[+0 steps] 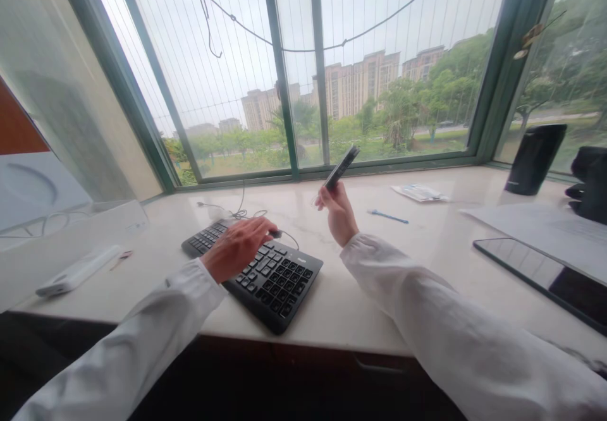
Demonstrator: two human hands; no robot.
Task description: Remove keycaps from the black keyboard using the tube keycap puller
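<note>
My left hand [239, 244] is over a black keyboard [279, 282], fingers closed on a small dark cable plug [275, 234]. A thin cable [293, 239] runs from the plug and loops down behind the keyboard. The keyboard lies at an angle on the counter, its number pad toward me; my hand and wrist hide its middle. Raised to the right of it, my right hand [339, 212] grips a slim black device [342, 167] by its lower end. The device tilts up to the right, with small openings along its edge; its exact kind is unclear.
A blue pen-like stick [387, 216] and a white packet [420, 193] lie on the pale counter [360, 320]. A tablet [545, 279], papers [535, 231] and a black cylinder [535, 158] stand to the right. At left are a white power bank-like block [78, 272] and a clear box [71, 237].
</note>
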